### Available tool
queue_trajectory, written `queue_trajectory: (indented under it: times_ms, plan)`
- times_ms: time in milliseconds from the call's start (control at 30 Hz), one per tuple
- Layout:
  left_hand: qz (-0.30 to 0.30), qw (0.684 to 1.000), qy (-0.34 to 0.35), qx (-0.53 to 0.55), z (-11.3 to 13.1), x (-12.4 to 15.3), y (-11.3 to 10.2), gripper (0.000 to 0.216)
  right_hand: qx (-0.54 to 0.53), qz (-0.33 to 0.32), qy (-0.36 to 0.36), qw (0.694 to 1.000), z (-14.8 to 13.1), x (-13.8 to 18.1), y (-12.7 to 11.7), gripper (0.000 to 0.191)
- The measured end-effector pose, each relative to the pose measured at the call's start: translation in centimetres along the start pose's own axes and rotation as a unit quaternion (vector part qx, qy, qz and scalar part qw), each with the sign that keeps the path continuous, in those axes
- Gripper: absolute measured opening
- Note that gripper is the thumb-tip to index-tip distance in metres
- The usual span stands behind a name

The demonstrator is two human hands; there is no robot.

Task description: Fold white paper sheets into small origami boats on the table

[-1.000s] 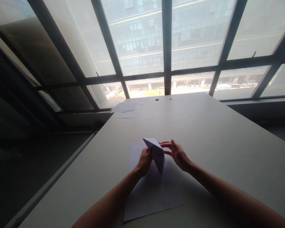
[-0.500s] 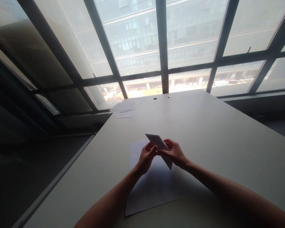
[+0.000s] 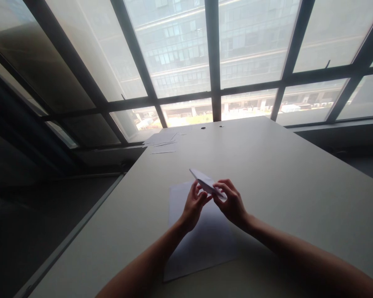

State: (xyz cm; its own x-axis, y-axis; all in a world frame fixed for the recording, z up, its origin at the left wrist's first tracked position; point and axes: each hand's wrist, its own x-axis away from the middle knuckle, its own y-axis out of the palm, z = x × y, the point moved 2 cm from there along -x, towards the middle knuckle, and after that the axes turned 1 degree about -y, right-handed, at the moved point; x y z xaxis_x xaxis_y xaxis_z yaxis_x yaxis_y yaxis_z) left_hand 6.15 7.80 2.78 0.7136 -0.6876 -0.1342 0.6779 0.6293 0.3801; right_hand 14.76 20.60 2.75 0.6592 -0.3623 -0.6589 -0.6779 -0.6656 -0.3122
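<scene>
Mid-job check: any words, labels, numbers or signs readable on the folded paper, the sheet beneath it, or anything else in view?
No readable text anywhere.
Folded paper, held by left hand and right hand: blank on the faces shown.
Flat sheet on the table: blank.
Loose sheets at the far edge: too small to tell.
Building outside the window: no sign legible.

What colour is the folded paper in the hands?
The folded paper is plain white, shaded greyish against the window; head view.

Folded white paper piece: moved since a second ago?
Yes. The folded white paper piece swung up from hanging point-down over the flat white sheet on the table to nearly level.
</scene>
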Motion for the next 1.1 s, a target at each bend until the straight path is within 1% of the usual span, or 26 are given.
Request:
queue_trajectory:
  times_ms: [67, 133, 200, 267, 333, 367, 433, 533, 600, 667, 767, 833, 900, 967, 1033, 1100]
  plan:
    - [-0.007, 1.000, 0.019, -0.018, 0.3, 0.1, 0.3, 0.047, -0.002, -0.022, -0.020, 1.000, -0.4, 0.0, 0.0, 0.024]
    - [0.002, 0.999, 0.032, -0.039, 0.6, 0.2, 0.4, 0.041, -0.032, -0.027, -0.014, 0.999, -0.6, -0.1, 0.0, 0.032]
    - [0.002, 0.998, 0.037, -0.054, 1.0, 0.3, 0.5, 0.040, -0.079, -0.025, 0.032, 0.996, -0.5, -0.3, 0.0, 0.048]
    - [-0.006, 0.997, 0.038, -0.068, 1.4, 0.3, 0.5, 0.044, -0.149, -0.048, 0.099, 0.983, -0.3, -0.6, 0.1, 0.058]
    - [-0.009, 0.995, 0.039, -0.086, 1.6, 0.3, 0.4, 0.052, -0.225, -0.099, 0.151, 0.957, 0.0, -0.7, 0.3, 0.057]
    - [-0.010, 0.995, 0.039, -0.094, 1.6, 0.3, 0.4, 0.057, -0.253, -0.119, 0.165, 0.946, 0.1, -0.8, 0.4, 0.055]
    - [-0.013, 0.994, 0.039, -0.105, 1.6, 0.2, 0.2, 0.065, -0.278, -0.130, 0.169, 0.936, 0.3, -0.8, 0.5, 0.052]
    - [-0.007, 0.992, 0.039, -0.116, 1.6, 0.0, -0.2, 0.072, -0.277, -0.105, 0.163, 0.941, 1.0, -0.8, 0.5, 0.048]
    - [0.017, 0.991, 0.040, -0.124, 1.6, -0.1, -0.6, 0.074, -0.275, -0.089, 0.169, 0.942, 1.5, -0.7, 0.5, 0.041]
    - [0.038, 0.990, 0.041, -0.128, 1.5, -0.1, -0.8, 0.075, -0.284, -0.082, 0.186, 0.937, 1.8, -0.7, 0.4, 0.036]
    - [0.049, 0.990, 0.047, -0.120, 1.4, 0.0, -0.7, 0.084, -0.307, -0.081, 0.216, 0.923, 2.0, -0.7, 0.4, 0.040]
    - [0.052, 0.991, 0.054, -0.107, 1.2, 0.0, -0.7, 0.092, -0.311, -0.072, 0.227, 0.920, 2.0, -0.7, 0.4, 0.044]
    - [0.050, 0.993, 0.054, -0.094, 1.0, 0.0, -0.8, 0.094, -0.306, -0.065, 0.227, 0.922, 2.0, -0.7, 0.5, 0.044]
    - [0.036, 0.994, 0.045, -0.090, 0.7, 0.0, -0.9, 0.091, -0.292, -0.056, 0.209, 0.931, 1.9, -0.6, 0.5, 0.040]
    - [0.038, 0.993, 0.048, -0.102, 0.5, -0.1, -1.1, 0.088, -0.256, -0.037, 0.168, 0.951, 1.6, -0.6, 0.4, 0.031]
    - [0.052, 0.991, 0.054, -0.106, 0.3, -0.1, -1.1, 0.087, -0.187, -0.007, 0.109, 0.976, 1.1, -0.6, 0.1, 0.020]
